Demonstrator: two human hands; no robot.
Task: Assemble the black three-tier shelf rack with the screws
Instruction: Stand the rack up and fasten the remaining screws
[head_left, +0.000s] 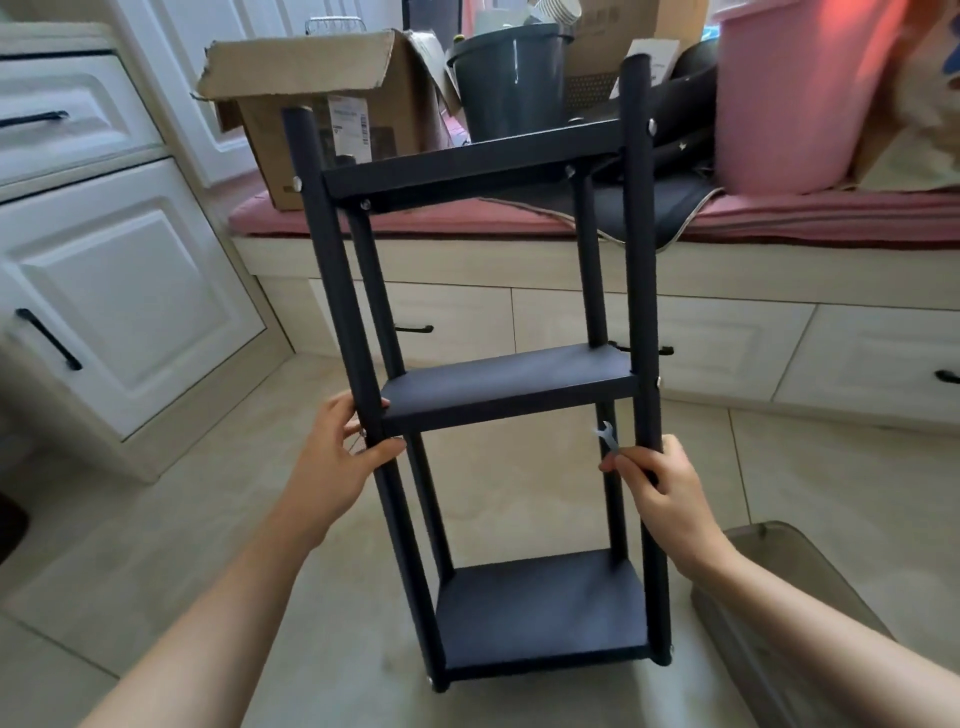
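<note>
Above the tiled floor (171, 525), held up in front of the person, black three-tier shelf rack (506, 395) looks fully put together: four posts, three shelves, screw heads visible at top shelf corners and at lower joints. Rack upright, tilted slightly, bottom end hanging clear of floor as far as I can tell.

Left hand (340, 457) wraps the near left post just below the middle shelf (511, 387), fingers curled round it, thumb up near the shelf edge. A screw (362, 432) sits right at that joint beside the fingers. Right hand (657, 480) wraps the near right post lower down, same closed grip, and also pinches a small silver wrench (608, 436) that sticks up between the posts.

Step in hand, my read: assembly near done, this is lift and inspect, or final tightening check. All three tiers seated, no loose parts visible in hands apart from the wrench.

Next move probably calls for setting the rack down on its feet on the floor, then freeing the right hand so the wrench can go on any screw that is loose. Whether any are loose, cannot tell from here.

Background: window seat (779, 218) with cardboard box (311, 104), grey bucket (511, 88), pink bin (795, 93); white cabinets (104, 260) at left
</note>
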